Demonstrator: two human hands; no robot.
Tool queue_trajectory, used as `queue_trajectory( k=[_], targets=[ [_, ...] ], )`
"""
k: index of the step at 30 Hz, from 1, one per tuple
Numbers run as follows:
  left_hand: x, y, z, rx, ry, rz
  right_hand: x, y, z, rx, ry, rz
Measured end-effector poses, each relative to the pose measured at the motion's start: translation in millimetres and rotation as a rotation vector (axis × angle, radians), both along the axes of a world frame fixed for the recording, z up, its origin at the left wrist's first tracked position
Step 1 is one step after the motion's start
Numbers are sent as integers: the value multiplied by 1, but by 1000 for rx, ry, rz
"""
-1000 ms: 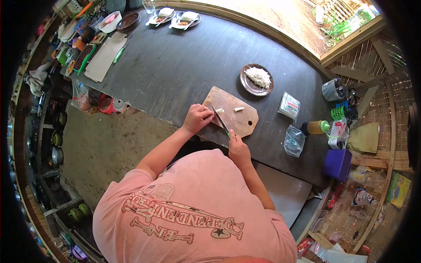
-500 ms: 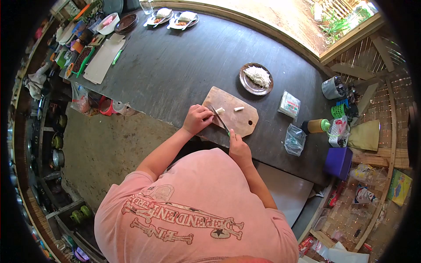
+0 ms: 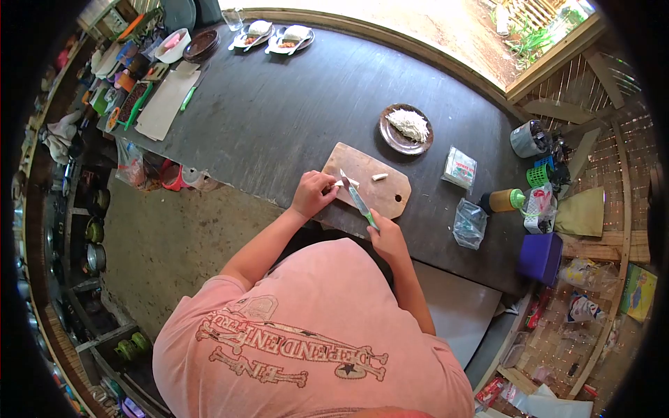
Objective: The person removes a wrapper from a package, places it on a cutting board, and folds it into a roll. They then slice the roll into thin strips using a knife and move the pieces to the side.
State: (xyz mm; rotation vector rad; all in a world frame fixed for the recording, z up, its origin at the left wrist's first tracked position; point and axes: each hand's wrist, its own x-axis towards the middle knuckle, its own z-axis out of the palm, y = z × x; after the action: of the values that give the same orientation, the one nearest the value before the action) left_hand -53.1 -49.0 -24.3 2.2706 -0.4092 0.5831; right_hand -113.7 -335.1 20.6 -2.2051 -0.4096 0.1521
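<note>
A wooden cutting board (image 3: 376, 197) lies on the dark table (image 3: 279, 104) in front of me. My left hand (image 3: 312, 193) pinches a small white piece (image 3: 341, 183) at the board's near left edge. My right hand (image 3: 387, 239) grips a green-handled knife (image 3: 358, 198), its blade raised and angled across the white piece. Another white piece (image 3: 379, 177) lies loose on the board further right. A brown plate (image 3: 390, 136) with shredded white food (image 3: 409, 124) sits just beyond the board.
Right of the board lie a white packet (image 3: 460, 168), a clear plastic bag (image 3: 467, 223), a green-capped bottle (image 3: 500, 200) and a purple box (image 3: 536, 258). Two plates of food (image 3: 273, 35), bowls and a large cutting board (image 3: 166, 104) stand at the table's far left.
My right hand has lifted the knife off the board and tilted the blade up. My left hand has picked the white piece up and drawn it slightly toward me.
</note>
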Motion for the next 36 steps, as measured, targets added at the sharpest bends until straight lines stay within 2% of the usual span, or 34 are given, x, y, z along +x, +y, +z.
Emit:
queue_trajectory(
  k=[4, 6, 11, 14, 16, 20, 22, 24, 27, 33, 36],
  targets=[
    [11, 8, 5, 28, -13, 9, -20, -21, 16, 37, 52, -84],
    [23, 11, 8, 61, 15, 40, -27, -30, 20, -25, 67, -144],
    [63, 8, 18, 155, -17, 21, -36, -40, -5, 32, -50, -227],
    [74, 1, 27, 232, 71, -80, -39, -40, -11, 21, -84, -290],
    [68, -8, 41, 347, 86, -26, -40, -40, -12, -1, -77, -345],
    [52, -22, 54, 314, 37, -171, -41, -50, -19, -5, -99, -434],
    [46, -27, 58, 340, 78, -346, -42, -55, -21, 0, -111, -441],
    [46, -23, 47, 408, 93, -383, -46, -58, -22, 4, -124, -445],
    [50, -21, 41, 413, 204, -348, -52, -59, -26, 30, -116, -461],
    [58, -22, 57, 563, 125, -245, -58, -57, -30, 35, -71, -468],
    [66, -42, 60, 472, 29, -250, -57, -55, -30, 51, -105, -469]
  ],
)
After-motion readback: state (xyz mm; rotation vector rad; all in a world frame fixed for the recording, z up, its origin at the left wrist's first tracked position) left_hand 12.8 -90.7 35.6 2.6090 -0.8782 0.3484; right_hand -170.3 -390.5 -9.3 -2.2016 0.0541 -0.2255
